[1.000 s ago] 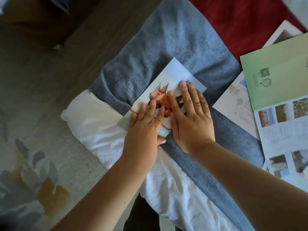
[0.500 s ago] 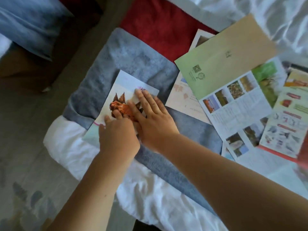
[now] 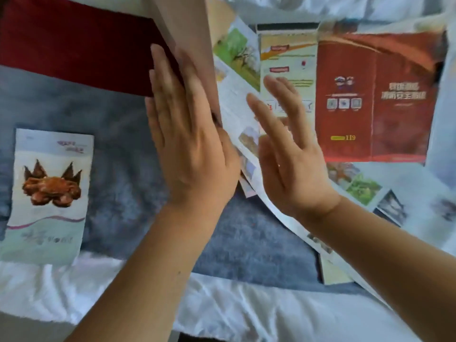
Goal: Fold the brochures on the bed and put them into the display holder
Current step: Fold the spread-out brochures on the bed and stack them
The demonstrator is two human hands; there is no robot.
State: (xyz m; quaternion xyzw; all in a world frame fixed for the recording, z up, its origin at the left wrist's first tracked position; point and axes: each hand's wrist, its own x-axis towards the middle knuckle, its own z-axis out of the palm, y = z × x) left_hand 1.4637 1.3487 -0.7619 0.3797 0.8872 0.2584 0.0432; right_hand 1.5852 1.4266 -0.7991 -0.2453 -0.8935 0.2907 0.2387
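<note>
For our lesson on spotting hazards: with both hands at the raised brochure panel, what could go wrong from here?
1. The raised panel rests against the flat left hand, ungripped; it may flop back.
2. The soft grey blanket could give a skewed crease.
3. The right hand may drag the red brochure beside it.

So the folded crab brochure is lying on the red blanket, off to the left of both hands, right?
Not quite. In the head view the folded crab brochure lies on the grey-blue blanket, not the red one. It is indeed off to the left of the left hand and right hand.
</note>
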